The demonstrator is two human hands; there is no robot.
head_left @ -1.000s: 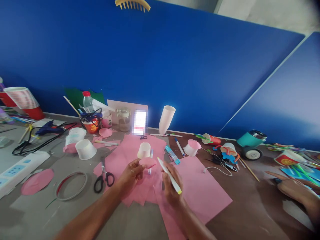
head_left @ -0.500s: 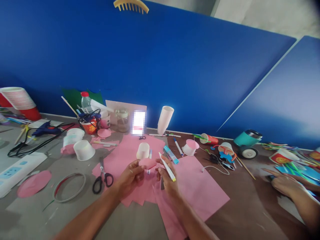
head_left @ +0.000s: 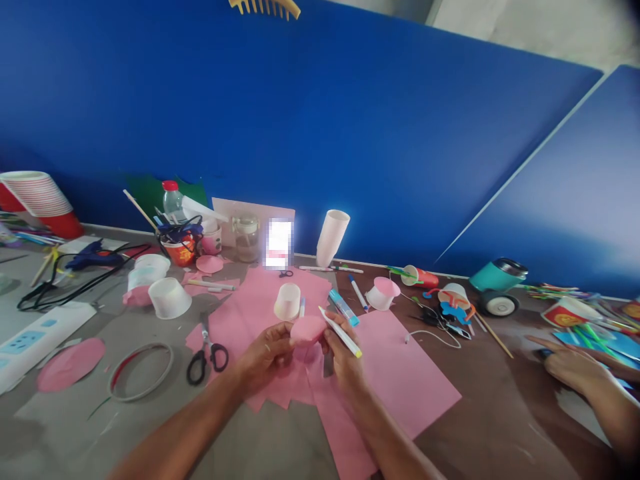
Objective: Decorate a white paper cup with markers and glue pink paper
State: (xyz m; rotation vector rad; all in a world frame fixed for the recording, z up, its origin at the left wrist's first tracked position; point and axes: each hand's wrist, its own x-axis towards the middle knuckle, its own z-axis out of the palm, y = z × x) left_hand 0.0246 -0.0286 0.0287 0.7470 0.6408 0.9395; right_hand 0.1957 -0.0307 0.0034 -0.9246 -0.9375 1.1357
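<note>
Between my hands is a small pink paper piece (head_left: 307, 329) with a rounded outline. My left hand (head_left: 269, 352) pinches its left edge between thumb and fingers. My right hand (head_left: 345, 350) holds a white marker (head_left: 344, 332) with a yellow end, its other end pointing up and left, and its fingers also touch the paper's right edge. Just beyond stands a white paper cup (head_left: 287, 301) on pink paper sheets (head_left: 240, 313). Black-handled scissors (head_left: 206, 357) lie left of my left hand. A light blue glue-stick-like tube (head_left: 343, 307) lies beyond my right hand.
At left are a tape roll (head_left: 141, 372), a pink paper disc (head_left: 71, 365), a power strip (head_left: 40, 340) and white cups (head_left: 169, 298). A pink-topped cup (head_left: 383, 293) and a teal cylinder on wheels (head_left: 499, 277) stand to the right. Another person's hand (head_left: 575, 367) rests at far right.
The pink paper piece has been tipped up so more of its face shows. My right hand and the marker have shifted slightly right; both hands still hold the paper.
</note>
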